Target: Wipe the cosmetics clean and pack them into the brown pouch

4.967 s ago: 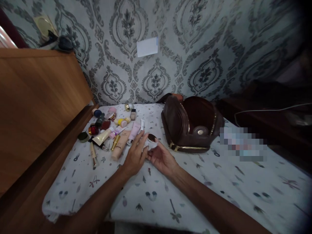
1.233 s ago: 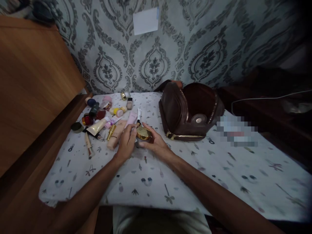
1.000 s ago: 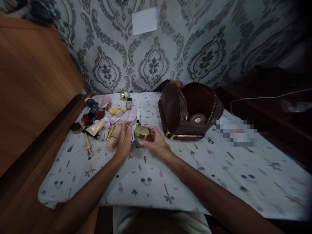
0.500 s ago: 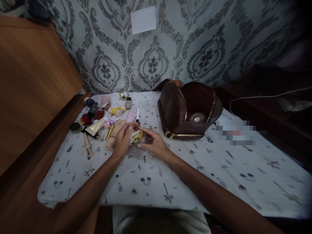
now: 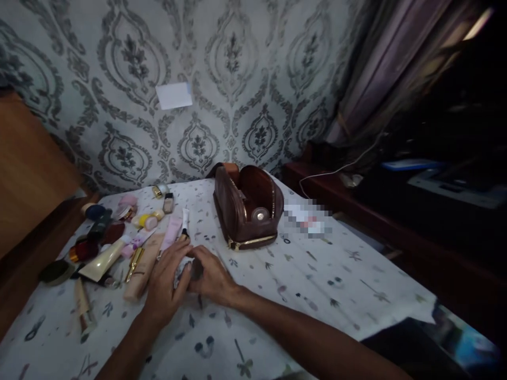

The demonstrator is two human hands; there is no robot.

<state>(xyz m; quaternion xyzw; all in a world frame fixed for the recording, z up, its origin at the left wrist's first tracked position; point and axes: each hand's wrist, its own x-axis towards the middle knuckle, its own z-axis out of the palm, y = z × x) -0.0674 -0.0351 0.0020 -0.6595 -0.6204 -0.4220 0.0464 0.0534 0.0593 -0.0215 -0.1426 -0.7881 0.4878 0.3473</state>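
My right hand (image 5: 212, 277) is closed around a small cosmetic jar (image 5: 196, 269), whose round, dark-looking end shows between thumb and fingers. My left hand (image 5: 168, 274) curls against the jar's left side, fingers bent and thumb close to it. Something whitish shows under the left fingers, too blurred to name. Just left of my left hand lies a beige tube (image 5: 146, 266), with a gold lipstick tube (image 5: 135, 264) beside it. A pink tube (image 5: 171, 232) and a slim white tube with a dark cap (image 5: 185, 221) lie beyond my fingers.
A brown cosmetic bag (image 5: 227, 216) stands unzipped on the patterned white cloth (image 5: 317, 301). Several cosmetics lie at the left, including a cream tube (image 5: 103, 259), a dark round lid (image 5: 56, 272) and a foundation bottle (image 5: 168, 203). A wooden cabinet (image 5: 31, 179) borders the left side.
The view has swung right and come closer to the table. Both hands stay together at the jar; it has turned, so its gold band is now hidden.
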